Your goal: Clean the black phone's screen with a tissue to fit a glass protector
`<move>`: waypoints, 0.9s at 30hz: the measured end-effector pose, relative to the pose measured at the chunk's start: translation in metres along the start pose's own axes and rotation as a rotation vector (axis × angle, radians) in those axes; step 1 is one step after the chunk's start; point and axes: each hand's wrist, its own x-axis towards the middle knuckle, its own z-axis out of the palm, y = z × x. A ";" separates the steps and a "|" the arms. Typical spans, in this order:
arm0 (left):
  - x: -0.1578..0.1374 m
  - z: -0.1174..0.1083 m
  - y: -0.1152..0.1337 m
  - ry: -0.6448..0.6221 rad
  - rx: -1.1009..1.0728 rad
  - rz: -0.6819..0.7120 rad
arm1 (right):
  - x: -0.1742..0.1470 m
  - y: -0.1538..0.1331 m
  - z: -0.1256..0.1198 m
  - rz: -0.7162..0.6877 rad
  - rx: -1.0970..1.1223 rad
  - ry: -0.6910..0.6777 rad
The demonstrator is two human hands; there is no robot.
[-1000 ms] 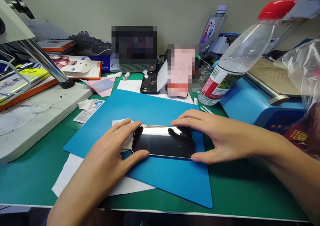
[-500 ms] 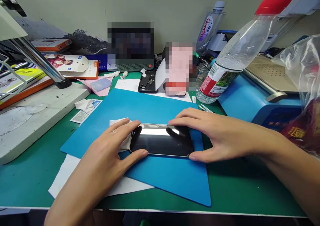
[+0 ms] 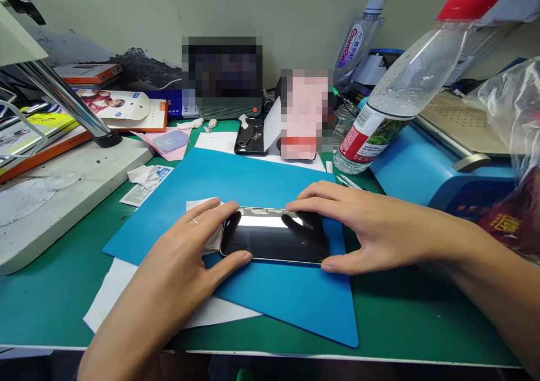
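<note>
A smartphone (image 3: 274, 239) lies sideways on the blue mat (image 3: 291, 294), its dark glossy screen facing up and reflecting a bright strip and fingers. My left hand (image 3: 192, 243), with a ring on one finger, grips the phone's left end, fingers on the far edge and thumb on the near edge. At the right end, my right hand (image 3: 358, 226) holds it the same way, fingertips at the far edge and thumb at the near corner. A white tissue (image 3: 214, 246) sits partly under my left fingers, beside the phone. What lies beneath the phone is hidden.
A red-capped bottle (image 3: 392, 94) leans at the right, before a blue machine (image 3: 439, 156). A white lamp-like stand (image 3: 76, 201) fills the left. Behind the mat are a black phone or case (image 3: 253, 142), a blurred pink object (image 3: 301, 111) and a blurred screen (image 3: 223, 71).
The whole view has shifted very slightly. Both hands keep the same hold on the phone, which stays in its place on the mat.
</note>
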 end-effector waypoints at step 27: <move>-0.003 -0.001 -0.003 0.005 0.000 0.076 | -0.002 0.003 -0.001 0.054 0.027 -0.035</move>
